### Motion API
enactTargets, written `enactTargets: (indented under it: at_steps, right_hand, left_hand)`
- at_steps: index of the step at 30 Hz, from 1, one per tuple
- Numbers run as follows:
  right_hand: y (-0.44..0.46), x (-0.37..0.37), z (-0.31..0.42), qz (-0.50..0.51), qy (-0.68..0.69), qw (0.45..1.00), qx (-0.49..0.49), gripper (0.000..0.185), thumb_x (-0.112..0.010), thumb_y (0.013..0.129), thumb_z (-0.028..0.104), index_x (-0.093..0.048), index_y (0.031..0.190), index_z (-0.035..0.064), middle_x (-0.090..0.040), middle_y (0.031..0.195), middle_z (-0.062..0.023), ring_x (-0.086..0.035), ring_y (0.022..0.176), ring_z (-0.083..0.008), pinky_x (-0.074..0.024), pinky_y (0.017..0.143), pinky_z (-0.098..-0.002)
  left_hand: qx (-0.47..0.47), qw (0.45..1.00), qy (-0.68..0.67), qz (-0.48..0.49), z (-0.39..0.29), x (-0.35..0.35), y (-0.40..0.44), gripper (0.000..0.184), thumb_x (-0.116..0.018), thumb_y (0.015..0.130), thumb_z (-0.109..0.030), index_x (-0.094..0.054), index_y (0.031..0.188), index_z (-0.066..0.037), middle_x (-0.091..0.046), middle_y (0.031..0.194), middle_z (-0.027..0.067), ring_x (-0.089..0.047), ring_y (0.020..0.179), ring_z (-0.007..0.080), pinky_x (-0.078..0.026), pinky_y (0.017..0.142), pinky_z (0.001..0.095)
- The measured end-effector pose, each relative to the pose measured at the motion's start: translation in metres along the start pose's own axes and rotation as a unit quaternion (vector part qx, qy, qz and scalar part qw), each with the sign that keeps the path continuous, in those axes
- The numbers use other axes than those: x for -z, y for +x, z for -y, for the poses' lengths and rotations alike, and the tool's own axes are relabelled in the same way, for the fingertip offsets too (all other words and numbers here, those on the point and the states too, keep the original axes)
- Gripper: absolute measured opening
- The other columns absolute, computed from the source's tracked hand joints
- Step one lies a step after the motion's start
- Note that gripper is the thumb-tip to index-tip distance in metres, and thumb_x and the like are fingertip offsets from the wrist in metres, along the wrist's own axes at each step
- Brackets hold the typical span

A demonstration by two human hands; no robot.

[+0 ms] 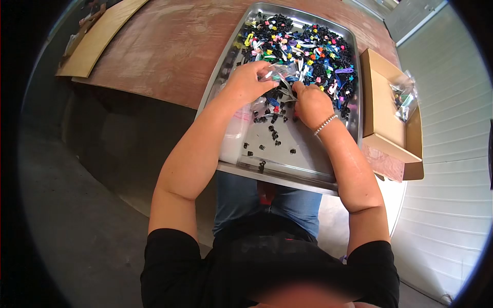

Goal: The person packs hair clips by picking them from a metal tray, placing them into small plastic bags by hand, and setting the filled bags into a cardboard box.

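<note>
My left hand is closed on a clear plastic bag, held above the metal tray. Close to the bag's mouth, my right hand has its fingers pinched on a few pale, slim hair clips. Under and beyond both hands lies a heap of small hair clips, mostly black claw clips with yellow, pink, blue and white pieces among them. Several loose black claw clips are scattered over the near part of the tray. A stack of clear plastic bags lies along the tray's left side.
To the right of the tray stands an open cardboard box with a filled clear bag in it. The tray rests on a reddish wooden table. A curved wooden board and part of another person appear at upper left.
</note>
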State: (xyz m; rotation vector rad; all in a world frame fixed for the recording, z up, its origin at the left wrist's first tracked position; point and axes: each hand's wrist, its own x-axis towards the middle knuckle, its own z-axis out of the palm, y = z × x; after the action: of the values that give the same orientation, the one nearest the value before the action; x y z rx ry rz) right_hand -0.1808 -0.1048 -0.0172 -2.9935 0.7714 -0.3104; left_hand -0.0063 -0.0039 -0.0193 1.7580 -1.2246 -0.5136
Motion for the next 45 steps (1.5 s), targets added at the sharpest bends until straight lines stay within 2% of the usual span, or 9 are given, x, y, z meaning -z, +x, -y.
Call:
enactTargets:
  at_steps: [5, 9, 13, 15, 22, 30, 32, 36, 45]
  right_hand:
    - [0.001, 0.003, -0.019, 0.005, 0.176, 0.984, -0.020, 0.022, -0.064, 0.075, 0.004, -0.060, 0.097, 0.0025, -0.066, 0.077, -0.0115, -0.065, 0.074, -0.0279, -0.0523, 0.070, -0.0362]
    - [0.001, 0.018, -0.024, -0.032, 0.292, 0.951, -0.093, 0.020, -0.070, 0.077, 0.004, -0.062, 0.095, 0.0016, -0.068, 0.081, -0.0080, -0.066, 0.076, -0.0160, -0.0516, 0.071, -0.0269]
    - [0.000, 0.027, -0.016, -0.204, 0.355, 0.911, -0.049, 0.017, -0.067, 0.078, -0.002, -0.063, 0.094, 0.0006, -0.066, 0.084, -0.0092, -0.065, 0.076, -0.0170, -0.0506, 0.071, -0.0270]
    - [-0.002, 0.037, -0.012, -0.261, 0.246, 0.930, 0.075, 0.014, -0.067, 0.077, -0.004, -0.064, 0.090, 0.0004, -0.065, 0.081, -0.0086, -0.063, 0.076, -0.0191, -0.0496, 0.070, -0.0277]
    - [-0.005, 0.039, -0.004, -0.185, 0.243, 0.948, 0.087, 0.013, -0.072, 0.075, 0.002, -0.071, 0.088, 0.0030, -0.069, 0.085, -0.0079, -0.063, 0.081, -0.0232, -0.0492, 0.075, -0.0330]
    - [-0.005, 0.037, -0.007, -0.150, 0.262, 0.950, 0.073, 0.013, -0.071, 0.077, 0.003, -0.072, 0.090, 0.0035, -0.070, 0.088, -0.0082, -0.063, 0.082, -0.0216, -0.0492, 0.077, -0.0307]
    - [-0.004, 0.036, -0.008, -0.230, 0.291, 0.928, 0.029, 0.019, -0.068, 0.084, 0.005, -0.068, 0.103, 0.0039, -0.069, 0.097, -0.0070, -0.063, 0.086, -0.0162, -0.0492, 0.080, -0.0274]
    - [-0.003, 0.035, -0.012, -0.215, 0.468, 0.854, -0.074, 0.033, -0.059, 0.093, 0.007, -0.054, 0.125, 0.0020, -0.062, 0.114, -0.0059, -0.059, 0.099, -0.0118, -0.0478, 0.089, -0.0265]
    - [-0.007, 0.042, 0.005, -0.084, 0.526, 0.846, 0.016, 0.062, -0.062, 0.082, -0.008, -0.039, 0.138, 0.0040, -0.054, 0.128, -0.0099, -0.051, 0.116, -0.0163, -0.0414, 0.100, -0.0299]
  left_hand:
    - [0.004, 1.000, 0.016, -0.005, -0.001, 0.001, -0.001, 0.040, -0.076, 0.076, -0.014, -0.063, 0.112, -0.001, -0.068, 0.096, 0.0094, -0.063, 0.086, 0.0142, -0.049, 0.078, 0.0290]
    - [-0.017, 0.998, 0.058, -0.012, -0.005, 0.003, -0.003, 0.042, -0.076, 0.075, -0.014, -0.063, 0.112, -0.002, -0.068, 0.097, 0.0099, -0.062, 0.084, 0.0163, -0.049, 0.076, 0.0299]
    - [-0.010, 0.997, 0.082, 0.003, -0.006, 0.002, -0.004, 0.042, -0.077, 0.074, -0.014, -0.063, 0.112, -0.003, -0.067, 0.096, 0.0085, -0.062, 0.081, 0.0189, -0.049, 0.073, 0.0316]
    - [-0.065, 0.993, 0.101, -0.007, -0.001, -0.002, -0.003, 0.042, -0.077, 0.073, -0.013, -0.063, 0.111, -0.004, -0.066, 0.094, 0.0072, -0.060, 0.080, 0.0213, -0.049, 0.071, 0.0332]
    - [-0.162, 0.981, 0.106, 0.015, 0.000, -0.009, -0.004, 0.041, -0.076, 0.071, -0.009, -0.064, 0.110, -0.006, -0.065, 0.092, 0.0061, -0.060, 0.086, 0.0226, -0.049, 0.073, 0.0341]
    - [-0.066, 0.995, -0.023, 0.073, -0.001, -0.012, -0.004, 0.040, -0.076, 0.071, -0.007, -0.063, 0.109, -0.004, -0.065, 0.092, 0.0078, -0.063, 0.084, 0.0179, -0.052, 0.075, 0.0296]
    - [-0.046, 0.991, -0.089, 0.084, -0.001, -0.012, -0.002, 0.041, -0.076, 0.072, -0.007, -0.063, 0.111, -0.003, -0.065, 0.094, 0.0068, -0.062, 0.086, 0.0160, -0.051, 0.077, 0.0286]
    - [0.035, 0.939, -0.321, 0.118, -0.014, -0.002, -0.004, 0.044, -0.072, 0.078, -0.002, -0.058, 0.120, -0.001, -0.064, 0.111, 0.0070, -0.060, 0.103, 0.0133, -0.050, 0.086, 0.0273]
    - [0.022, 0.911, -0.359, 0.200, -0.011, -0.003, -0.005, 0.043, -0.064, 0.085, -0.006, -0.054, 0.127, -0.001, -0.062, 0.117, 0.0086, -0.055, 0.113, 0.0160, -0.041, 0.100, 0.0314]
